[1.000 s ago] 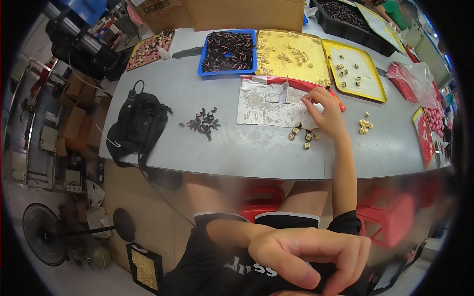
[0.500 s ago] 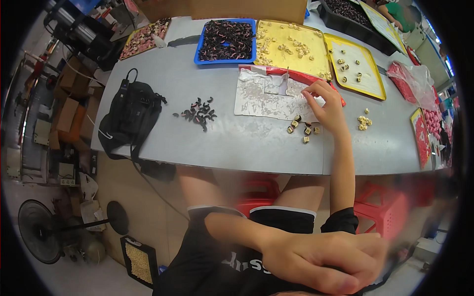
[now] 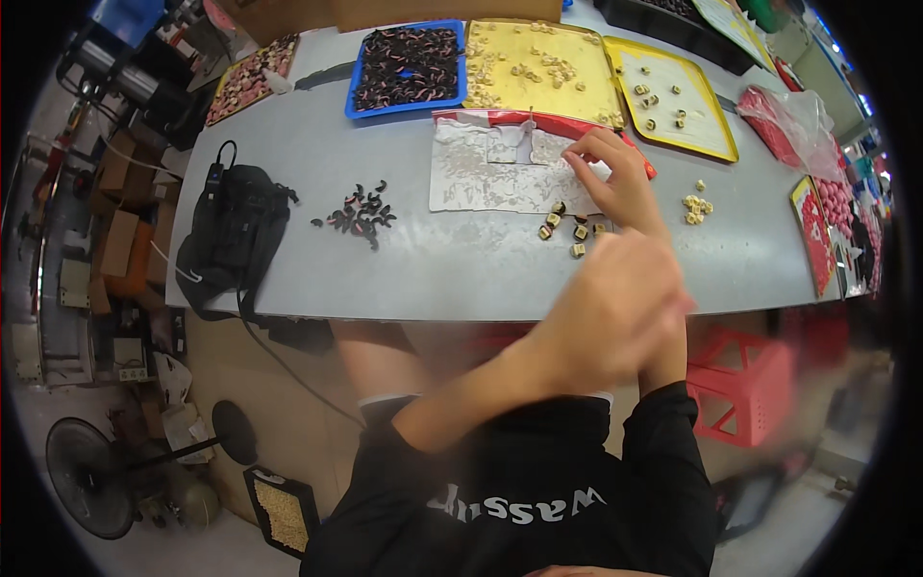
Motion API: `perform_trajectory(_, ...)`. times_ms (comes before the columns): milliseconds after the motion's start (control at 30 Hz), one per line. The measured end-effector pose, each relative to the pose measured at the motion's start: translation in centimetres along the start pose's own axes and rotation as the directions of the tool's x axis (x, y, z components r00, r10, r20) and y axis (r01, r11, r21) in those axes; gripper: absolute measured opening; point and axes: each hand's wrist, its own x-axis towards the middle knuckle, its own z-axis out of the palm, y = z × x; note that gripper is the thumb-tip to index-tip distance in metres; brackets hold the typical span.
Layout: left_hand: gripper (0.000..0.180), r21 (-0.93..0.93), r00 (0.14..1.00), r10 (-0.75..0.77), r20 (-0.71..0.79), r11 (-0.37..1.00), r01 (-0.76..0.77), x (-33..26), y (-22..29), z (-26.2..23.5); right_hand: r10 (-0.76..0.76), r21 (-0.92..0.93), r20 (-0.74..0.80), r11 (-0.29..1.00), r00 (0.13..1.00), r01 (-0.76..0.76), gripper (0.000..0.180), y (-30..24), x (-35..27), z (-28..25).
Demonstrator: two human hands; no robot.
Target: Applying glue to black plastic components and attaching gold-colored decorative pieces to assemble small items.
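My right hand (image 3: 615, 175) is over the right side of a white, glue-smeared board (image 3: 471, 183) with red edging. Its thumb and forefinger come together in a pinch; whatever is between them is too small to make out. My left hand (image 3: 615, 313) is raised in front of my right forearm, near the table's front edge. It is smeared by motion, so its fingers are unclear. Several small cream-and-dark cubes (image 3: 579, 233) lie just below the board. Left of it is a loose pile of black curved pieces (image 3: 361, 216); to the right sits a small heap of cream pieces (image 3: 696, 208).
Along the back stand a blue tray (image 3: 360, 108) of black curved pieces, a yellow tray (image 3: 500, 72) of cream pieces and a yellow-rimmed tray (image 3: 697, 115) with several cubes. A black bag (image 3: 240, 231) with a cable lies left. A red stool (image 3: 760, 385) stands at right below the table.
My left hand has risen from low over my lap to the table's front edge, crossing before my right forearm. My right hand stays pinched by the board. The whole view has shifted slightly.
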Motion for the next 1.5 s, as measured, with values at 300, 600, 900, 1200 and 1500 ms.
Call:
perform_trajectory(300, 0.006, 0.028, 0.986, -0.166, 0.010, 0.986, 0.165, -1.4, -2.4, 0.7, 0.011, -0.041, -0.011, 0.999, 1.000, -0.011, 0.010, 0.6, -0.7, -1.4)
perform_trajectory(600, 0.038, 0.636, 0.993, -0.006, 0.119, 0.768, -0.072, -2.7, -2.6, -1.3, 0.023, -0.019, -0.017, 1.000, 1.000, -0.023, 0.010, 0.6, -0.7, -1.1)
perform_trajectory(900, 0.031, 0.778, 0.893, -0.244, -0.378, 0.438, 0.450, -9.3, -5.4, -16.1, 0.038, -0.041, 0.012, 0.998, 0.999, -0.038, 0.009, -0.2, -0.2, -1.2)
perform_trajectory(1200, 0.019, 0.794, 0.879, -0.278, -0.388, 0.384, 0.472, -12.9, -8.6, -21.7, 0.055, -0.017, 0.003, 0.998, 0.998, -0.055, 0.009, -1.1, -0.5, -1.2)
perform_trajectory(1500, 0.010, 0.645, 0.832, -0.224, -0.508, 0.541, 0.540, -13.4, -9.5, -22.5, 0.053, -0.061, -0.031, 0.997, 0.998, -0.055, 0.008, -1.1, 0.0, -1.6)
